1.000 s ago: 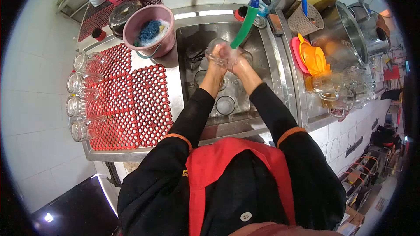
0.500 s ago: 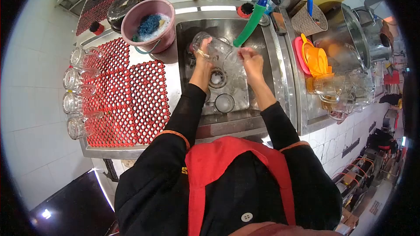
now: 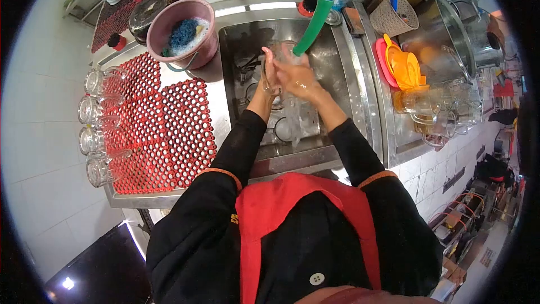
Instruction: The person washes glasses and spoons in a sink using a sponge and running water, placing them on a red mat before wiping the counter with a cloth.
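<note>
A clear glass mug (image 3: pixel 277 48) is held over the sink, below the end of a green hose (image 3: pixel 314 27). My left hand (image 3: pixel 269 74) grips it from the left side, with the thumb pointing up. Against the mug from the right lies my right hand (image 3: pixel 298 80), its wet fingers pressed on the glass and partly hidden by it. Water runs down past both hands. Another glass (image 3: pixel 284 129) stands on the floor of the sink (image 3: pixel 332 59), under my wrists. Spoons or similar cutlery (image 3: pixel 247 67) lie at the sink's left side.
Left of the sink, several glass mugs (image 3: pixel 95 110) line the edge of a red perforated mat (image 3: pixel 188 129). A pink bucket (image 3: pixel 208 42) holds suds and a blue scrubber (image 3: pixel 183 32). To the right are orange plastic pieces (image 3: pixel 410 70), several glass pitchers (image 3: pixel 450 104) and a large metal pot (image 3: pixel 444 39).
My right hand has moved left onto the glass mug, and my left hand has shifted slightly. The mug is now under the hose, with water streaming down. The view has shifted a little.
</note>
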{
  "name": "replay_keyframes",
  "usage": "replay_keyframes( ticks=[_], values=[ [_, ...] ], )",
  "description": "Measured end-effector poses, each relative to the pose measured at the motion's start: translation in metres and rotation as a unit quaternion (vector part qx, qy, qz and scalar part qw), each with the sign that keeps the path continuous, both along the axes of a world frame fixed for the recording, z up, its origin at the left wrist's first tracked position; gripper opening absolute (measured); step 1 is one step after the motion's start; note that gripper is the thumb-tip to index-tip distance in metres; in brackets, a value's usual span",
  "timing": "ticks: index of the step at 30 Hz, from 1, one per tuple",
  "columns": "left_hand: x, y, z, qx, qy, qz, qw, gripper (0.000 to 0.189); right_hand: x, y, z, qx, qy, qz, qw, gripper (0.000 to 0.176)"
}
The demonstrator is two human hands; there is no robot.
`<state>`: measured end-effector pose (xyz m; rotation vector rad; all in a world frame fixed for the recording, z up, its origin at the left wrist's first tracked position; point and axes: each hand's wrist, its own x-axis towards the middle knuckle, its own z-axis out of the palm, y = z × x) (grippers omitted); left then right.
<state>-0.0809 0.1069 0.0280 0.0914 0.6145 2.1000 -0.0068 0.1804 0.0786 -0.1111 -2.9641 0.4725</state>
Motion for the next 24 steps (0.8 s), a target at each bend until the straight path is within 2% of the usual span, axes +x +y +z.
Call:
replay_keyframes(
  ticks=[1,2,3,4,5,6,8,10,12,13,14,15,16,17,18,19,20,21,22,24],
  values=[
    [-0.012,0.001,-0.040,0.046,0.033,-0.073,0.996,0.082,-0.007,0.018,-0.025,0.000,0.118,0.016,0.993,0.050],
    [-0.004,-0.003,-0.026,0.044,0.033,-0.073,0.996,0.082,-0.010,0.023,-0.019,-0.002,0.118,0.016,0.993,0.050],
    [0.011,-0.009,0.000,0.035,0.004,-0.069,0.997,0.082,-0.013,0.026,-0.005,-0.386,0.075,-0.101,0.914,0.049],
    [0.021,-0.009,0.016,0.028,-0.025,-0.065,0.997,0.083,-0.014,0.028,0.004,-0.705,0.020,-0.200,0.680,0.049],
    [0.021,0.000,0.015,0.097,-0.064,-0.052,0.992,0.082,-0.012,0.029,0.005,-0.766,0.057,-0.154,0.622,0.044],
    [0.022,0.003,0.013,0.097,-0.065,-0.052,0.992,0.082,-0.008,0.026,0.003,-0.766,0.057,-0.154,0.622,0.044],
    [0.021,0.008,0.014,0.105,-0.128,0.007,0.986,0.064,0.002,0.014,-0.003,-0.805,0.117,-0.203,0.545,0.051],
    [0.009,0.014,-0.010,0.107,-0.145,0.026,0.983,0.059,0.015,0.008,-0.013,-0.821,0.117,-0.169,0.533,0.054],
    [0.002,0.011,-0.019,0.109,-0.159,0.045,0.980,0.054,0.029,-0.003,0.005,-0.831,0.110,-0.081,0.540,0.051],
    [0.000,0.005,-0.020,0.084,-0.170,0.032,0.981,0.051,0.034,-0.011,0.018,-0.790,0.125,-0.095,0.592,0.043],
    [-0.001,0.002,-0.020,0.061,-0.181,0.020,0.981,0.048,0.033,-0.009,0.021,-0.790,0.125,-0.095,0.592,0.043],
    [0.000,0.005,-0.020,0.026,-0.171,0.041,0.984,0.050,0.031,-0.003,0.022,-0.545,0.131,-0.144,0.816,0.040],
    [0.002,0.002,-0.020,0.026,-0.171,0.042,0.984,0.050,0.027,0.004,0.022,-0.238,0.123,-0.176,0.947,0.038],
    [0.005,-0.002,-0.031,-0.077,-0.103,0.017,0.992,0.053,0.020,0.011,0.009,-0.291,0.189,-0.182,0.920,0.032],
    [0.008,-0.006,-0.033,-0.178,-0.034,-0.008,0.983,0.056,0.018,0.018,0.022,-0.292,0.189,-0.180,0.920,0.032],
    [0.011,-0.008,-0.034,-0.191,-0.007,-0.070,0.979,0.065,0.020,0.029,0.039,-0.448,0.107,-0.195,0.866,0.032],
    [0.016,-0.011,-0.025,-0.192,-0.007,-0.069,0.979,0.065,0.021,0.039,0.050,-0.588,0.022,-0.203,0.783,0.033],
    [0.022,-0.014,-0.015,-0.196,-0.019,-0.084,0.977,0.068,0.017,0.050,0.049,-0.622,0.022,-0.199,0.757,0.032],
    [0.028,-0.015,-0.004,-0.200,-0.031,-0.099,0.974,0.071,0.014,0.063,0.046,-0.623,0.021,-0.198,0.757,0.032],
    [0.035,-0.015,0.003,-0.190,-0.063,-0.086,0.976,0.072,0.010,0.082,0.040,-0.631,-0.075,-0.239,0.734,0.035]
  ],
)
